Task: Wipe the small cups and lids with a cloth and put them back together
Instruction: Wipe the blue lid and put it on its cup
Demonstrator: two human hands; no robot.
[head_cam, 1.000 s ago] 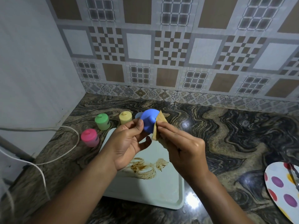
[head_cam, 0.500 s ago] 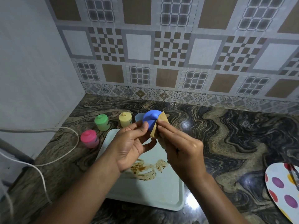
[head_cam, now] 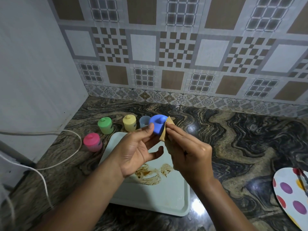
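Head view: since half a second ago the left hand (head_cam: 136,150) has opened out, so the palm now faces up. Its thumb has slid from across the front of the blue lid (head_cam: 157,124) to the lid's 9 o'clock edge. The lid has turned, so its small spout now shows on top, and it stays at about the same height above the far end of the tray (head_cam: 166,197). The left grip is a narrow pinch on the lid, thumb tip on the rim; the fingers behind the lid are hidden, and the lower ones hang spread beneath. The right hand (head_cam: 188,157) keeps its place at the lid's 3 o'clock, its grip closed on the tan cloth (head_cam: 164,135), fingertips pressing the fold against the lid's side. On the counter (head_cam: 233,139), past the tray's far edge, a pale blue cup (head_cam: 143,122) stands open at the tray's 12 o'clock, just behind the lid; its inside cannot be made out. To its 9 o'clock stand a yellow cup (head_cam: 129,125) and a green cup (head_cam: 105,125), and a pink cup (head_cam: 92,142) sits at the tray's 10 o'clock. All three are capped, so their contents are hidden. The tray holds only a brown smear (head_cam: 150,174) near its middle. A spotted plate (head_cam: 290,194) lies at the frame's 4 o'clock, and a white cable (head_cam: 78,144) loops at 9 o'clock.
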